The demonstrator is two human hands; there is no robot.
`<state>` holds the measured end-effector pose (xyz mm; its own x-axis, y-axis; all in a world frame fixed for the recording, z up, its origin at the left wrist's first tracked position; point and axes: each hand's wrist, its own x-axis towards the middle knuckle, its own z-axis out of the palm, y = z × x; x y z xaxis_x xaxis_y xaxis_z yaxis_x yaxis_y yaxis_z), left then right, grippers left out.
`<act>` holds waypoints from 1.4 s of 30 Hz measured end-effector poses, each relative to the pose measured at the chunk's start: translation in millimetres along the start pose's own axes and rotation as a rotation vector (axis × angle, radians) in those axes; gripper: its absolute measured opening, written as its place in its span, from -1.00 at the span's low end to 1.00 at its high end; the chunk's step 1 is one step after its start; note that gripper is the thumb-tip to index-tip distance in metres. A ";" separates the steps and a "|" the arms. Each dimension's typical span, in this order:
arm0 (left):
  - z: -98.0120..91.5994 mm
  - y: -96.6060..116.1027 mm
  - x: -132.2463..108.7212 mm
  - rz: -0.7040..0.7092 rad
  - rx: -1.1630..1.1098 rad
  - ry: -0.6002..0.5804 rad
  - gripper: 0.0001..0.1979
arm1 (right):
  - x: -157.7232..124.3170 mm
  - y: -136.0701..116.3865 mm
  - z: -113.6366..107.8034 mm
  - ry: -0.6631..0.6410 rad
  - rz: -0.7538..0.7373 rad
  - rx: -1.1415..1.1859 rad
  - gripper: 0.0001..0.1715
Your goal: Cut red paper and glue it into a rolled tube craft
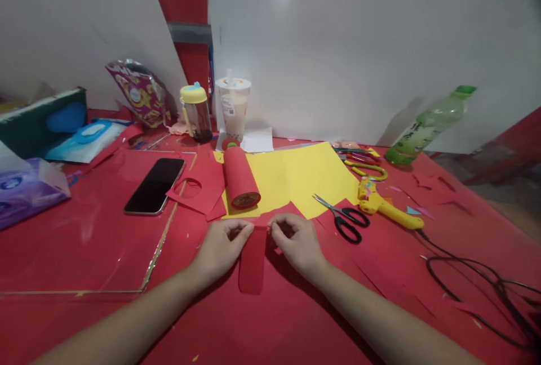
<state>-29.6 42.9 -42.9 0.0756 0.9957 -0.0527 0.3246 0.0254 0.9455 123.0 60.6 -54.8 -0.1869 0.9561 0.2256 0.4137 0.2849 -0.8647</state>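
A narrow red paper strip (252,266) hangs toward me between my hands, its upper edge pinched at both corners. My left hand (222,246) closes thumb and fingers on the left corner. The right corner is held the same way by my right hand (298,244). Just beyond them, a red paper-covered cylinder (240,176) lies on a yellow sheet (291,173), its round end facing me. To its left rests red paper with a round hole cut out (207,190). Black-handled scissors (344,218) lie partly open to the right of my right hand.
A yellow glue gun (391,211) with a black cord (460,263) lies on the right. Behind it stands a tilted green bottle (426,128). A phone (155,186) is at left; a drink cup (233,108) and yellow-lidded bottle (196,114) stand at the back.
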 end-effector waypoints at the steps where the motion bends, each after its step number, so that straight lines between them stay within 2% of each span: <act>1: 0.0 0.3 -0.7 0.011 0.014 0.002 -0.77 | -0.5 0.1 -0.3 0.012 -0.039 -0.027 -0.85; 5: 0.4 0.7 -3.8 0.091 0.107 -0.016 -0.78 | -4.7 1.4 0.4 -0.037 -0.287 -0.197 -0.87; 8: 1.1 -0.1 -5.4 0.164 0.184 -0.026 -0.77 | -7.7 3.9 2.5 -0.059 -0.382 -0.279 -0.84; 11: 1.6 -2.0 -6.2 0.215 0.281 -0.021 -0.76 | -8.7 5.1 3.7 -0.060 -0.398 -0.316 -0.83; 14: 1.7 -3.9 -6.4 0.194 0.337 0.007 -0.77 | -9.0 4.3 3.8 -0.049 -0.407 -0.355 -0.82; 17: 1.7 -4.6 -6.1 0.154 0.302 0.032 -0.80 | -9.4 3.7 4.1 -0.052 -0.431 -0.403 -0.81; 20: 2.0 -4.1 -5.8 0.190 0.275 0.030 -0.81 | -9.2 4.4 5.0 -0.057 -0.437 -0.428 -0.81; 24: 1.9 -2.6 -6.1 0.216 0.237 0.019 -0.79 | -7.8 4.9 6.0 -0.048 -0.392 -0.410 -0.82; 30: 1.6 -2.5 -6.4 0.181 0.247 0.085 -0.78 | -5.9 3.7 5.6 -0.019 -0.340 -0.385 -0.84; 37: -2.2 -3.1 -4.4 0.110 0.183 0.142 -0.76 | -1.3 1.6 -0.1 0.020 -0.204 -0.334 -0.86; 39: -2.4 -3.3 -4.9 0.126 0.186 0.124 -0.78 | -1.8 1.0 -1.5 0.001 -0.239 -0.301 -0.88; 42: -1.0 -3.4 -6.7 0.195 0.230 0.087 -0.79 | -3.5 1.0 -1.9 -0.087 -0.372 -0.300 -0.87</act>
<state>-32.1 36.2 -45.4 0.0800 0.9839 0.1597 0.5175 -0.1779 0.8370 125.7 57.6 -55.6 -0.4391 0.7803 0.4453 0.5411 0.6254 -0.5623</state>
